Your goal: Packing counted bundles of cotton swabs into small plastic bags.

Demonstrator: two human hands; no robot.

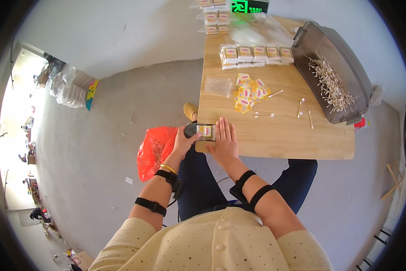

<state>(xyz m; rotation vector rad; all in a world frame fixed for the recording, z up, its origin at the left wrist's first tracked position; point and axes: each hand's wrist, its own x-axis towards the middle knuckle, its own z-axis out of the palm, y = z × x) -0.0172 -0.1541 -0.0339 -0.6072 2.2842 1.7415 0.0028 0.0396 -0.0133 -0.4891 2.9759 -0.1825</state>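
Observation:
At the table's near left corner lies a small dark holder (191,130) with a rounded left end. In it sits a row of cotton swabs with a yellow-and-white label card (206,130) on top. My left hand (181,143) is closed around the holder's left side, its thumb at the edge of the card. Flat beside the holder's right end rests my right hand (225,142), fingers stretched out and close together. Beyond are a loose pile of label cards (246,92), a clear plastic bag (217,86) and several single swabs (264,114).
A grey bin (343,49) with many loose cotton swabs (329,83) lies tilted at the table's right. Packed swab bags (257,54) line the back, near clear plastic (257,31). A red plastic bag (151,153) hangs open left of the table (280,140).

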